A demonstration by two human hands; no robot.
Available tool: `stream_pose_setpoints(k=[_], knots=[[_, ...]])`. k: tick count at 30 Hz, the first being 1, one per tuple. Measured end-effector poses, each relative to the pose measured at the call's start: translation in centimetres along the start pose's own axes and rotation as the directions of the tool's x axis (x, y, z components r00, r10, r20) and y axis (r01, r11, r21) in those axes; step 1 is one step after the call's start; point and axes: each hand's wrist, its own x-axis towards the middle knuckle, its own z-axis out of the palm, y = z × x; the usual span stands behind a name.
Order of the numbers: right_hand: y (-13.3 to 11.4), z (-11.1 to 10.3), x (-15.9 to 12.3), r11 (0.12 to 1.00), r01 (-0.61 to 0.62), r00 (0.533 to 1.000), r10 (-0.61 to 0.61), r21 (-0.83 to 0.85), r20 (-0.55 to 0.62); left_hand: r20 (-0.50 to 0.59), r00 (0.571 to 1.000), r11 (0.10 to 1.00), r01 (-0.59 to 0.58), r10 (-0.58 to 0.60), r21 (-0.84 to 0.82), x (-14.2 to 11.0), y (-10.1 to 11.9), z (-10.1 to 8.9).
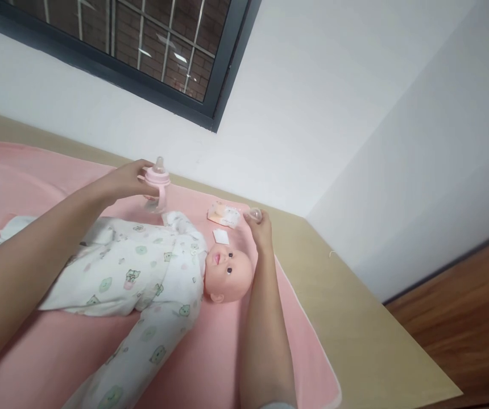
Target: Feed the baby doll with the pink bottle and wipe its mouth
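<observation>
A baby doll in a white patterned sleepsuit lies on a pink blanket, head towards the right. My left hand grips a pink baby bottle by its collar, holding it above the doll's chest with the teat uncovered. My right hand is raised beyond the doll's head, fingers closed round a clear bottle cap.
A small wipes packet and a white square pad lie on the blanket past the doll's head. The blanket covers a tan table set against a white wall under a dark-framed window. Wooden floor lies to the right.
</observation>
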Motion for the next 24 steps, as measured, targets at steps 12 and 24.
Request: stream_pose_setpoints(k=[12, 24], knots=[[-13.5, 0.6, -5.5, 0.842, 0.329, 0.921, -0.386, 0.428, 0.053, 0.109, 0.946, 0.952, -0.3, 0.304, -0.05, -6.4, 10.1, 4.2], [-13.8, 1.6, -6.5, 0.91, 0.231, 0.853, -0.36, 0.345, 0.378, 0.087, 0.954, 0.958, -0.286, 0.286, -0.016, -7.0, 10.7, 4.2]])
